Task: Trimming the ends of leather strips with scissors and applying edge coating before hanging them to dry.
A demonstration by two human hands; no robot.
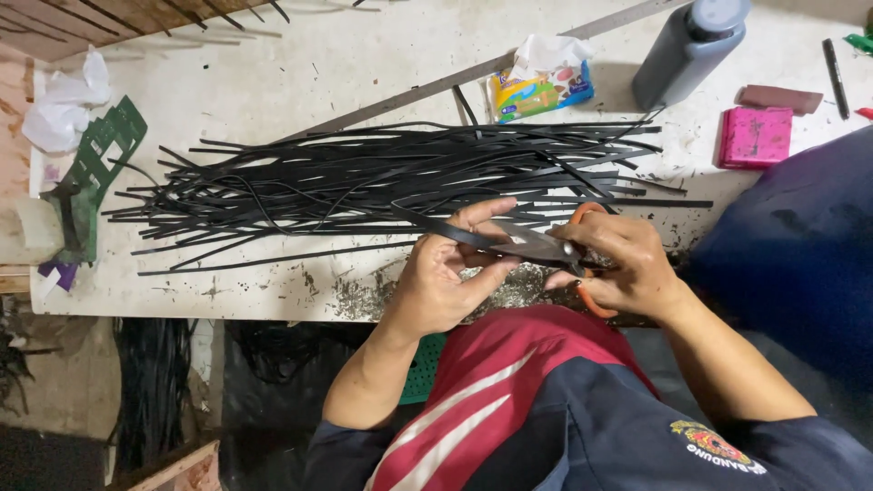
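Note:
My right hand (627, 264) grips orange-handled scissors (546, 245), whose blades point left across a thin black strip (450, 235). My left hand (446, 273) pinches that strip between thumb and fingers just in front of the blades. Behind both hands a large pile of long black strips (382, 182) lies spread across the white worktable (273, 82). Small dark trimmings (364, 295) litter the table edge under my hands.
A grey bottle (687, 50) stands at the back right, beside a pink block (755, 136) and a black pen (835, 77). A yellow-and-blue packet (538, 91) lies behind the pile. Crumpled white paper (64, 109) and a green plastic cut-out (100, 164) sit at the left. A long metal ruler (409, 95) runs diagonally.

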